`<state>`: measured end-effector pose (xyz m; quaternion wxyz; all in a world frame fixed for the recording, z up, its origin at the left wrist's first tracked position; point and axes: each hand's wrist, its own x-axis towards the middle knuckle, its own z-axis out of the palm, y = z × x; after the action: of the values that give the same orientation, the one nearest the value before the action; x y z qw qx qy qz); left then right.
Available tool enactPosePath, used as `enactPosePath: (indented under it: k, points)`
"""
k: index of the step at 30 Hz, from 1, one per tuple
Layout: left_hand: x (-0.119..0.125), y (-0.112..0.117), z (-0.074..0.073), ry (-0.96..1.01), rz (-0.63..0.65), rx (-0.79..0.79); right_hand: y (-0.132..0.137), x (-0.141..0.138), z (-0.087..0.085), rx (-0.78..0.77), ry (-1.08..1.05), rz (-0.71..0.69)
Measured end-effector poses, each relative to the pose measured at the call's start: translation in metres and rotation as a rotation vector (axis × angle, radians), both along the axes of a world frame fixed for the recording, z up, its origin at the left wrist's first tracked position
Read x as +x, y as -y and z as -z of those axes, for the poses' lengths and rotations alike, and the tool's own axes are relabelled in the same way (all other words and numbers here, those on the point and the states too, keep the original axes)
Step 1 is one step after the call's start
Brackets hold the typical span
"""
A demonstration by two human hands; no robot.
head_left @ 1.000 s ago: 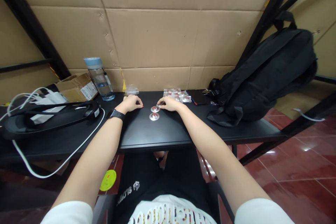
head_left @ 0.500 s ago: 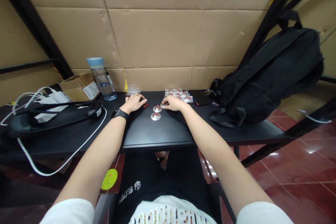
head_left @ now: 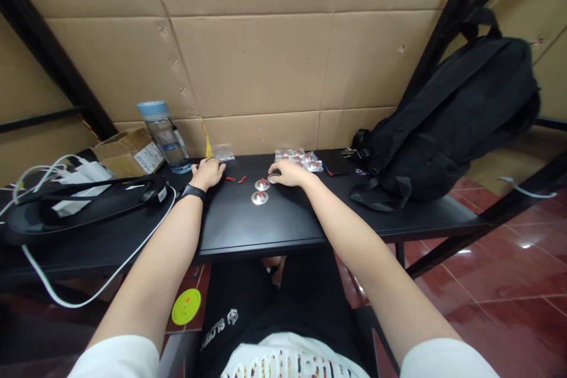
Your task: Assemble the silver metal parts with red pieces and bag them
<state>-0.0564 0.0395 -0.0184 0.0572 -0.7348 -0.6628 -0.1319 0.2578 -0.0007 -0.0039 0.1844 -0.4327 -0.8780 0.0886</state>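
My right hand (head_left: pixel 289 173) has its thumb and fingers at the edge of a small silver finger cymbal (head_left: pixel 273 179), partly hidden by the fingers. Two more finger cymbals lie flat to its left and nearer me: one (head_left: pixel 261 185) almost touches the held one, and another (head_left: pixel 260 198) sits in front, each with a bit of red cord at its dome. Resting on the table, my left hand (head_left: pixel 208 173) is open and holds nothing. Just right of its fingertips lie two red cord loops (head_left: pixel 231 178), apart from the hand.
Behind my right hand are several clear packets (head_left: pixel 299 159) with red bits inside. A clear bag (head_left: pixel 222 152) lies behind my left hand. A water bottle (head_left: pixel 165 139), a cardboard box (head_left: pixel 130 152) and white cables stand left; a black backpack (head_left: pixel 452 118) leans right on the black table (head_left: pixel 261 230).
My left hand has drawn away to the left, uncovering a second red loop. My right hand stays at the same cymbal. The whole view has shifted slightly.
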Motion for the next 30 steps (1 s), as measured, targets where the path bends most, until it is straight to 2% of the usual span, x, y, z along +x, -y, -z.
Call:
enactPosePath:
  k: [5, 8, 12, 14, 19, 22, 26, 30]
  points:
    - [0.002, 0.009, -0.01, 0.01, -0.024, 0.0, 0.002, -0.001, -0.003, 0.011, -0.029, -0.032]
    - [0.001, 0.014, -0.013, 0.02, -0.018, 0.071, 0.004, -0.002, -0.004, 0.027, -0.067, -0.05]
    - [0.007, 0.022, -0.018, 0.058, 0.051, 0.203, 0.007, -0.006, -0.004, 0.018, -0.184, -0.073]
    - [0.016, 0.025, -0.019, 0.058, 0.133, 0.2, 0.008, -0.01, -0.004, -0.012, -0.22, -0.106]
    - [0.051, 0.041, -0.025, 0.004, 0.427, 0.082, 0.01, -0.016, -0.001, -0.043, -0.133, -0.199]
    - [0.071, 0.056, -0.032, -0.014, 0.507, 0.041, 0.01, -0.017, -0.001, -0.019, -0.077, -0.208]
    - [0.086, 0.073, -0.04, 0.064, 0.563, -0.18, 0.008, -0.014, -0.001, -0.004, -0.042, -0.152]
    - [0.088, 0.078, -0.043, 0.143, 0.716, -0.372, 0.006, -0.009, -0.002, -0.004, -0.049, -0.088]
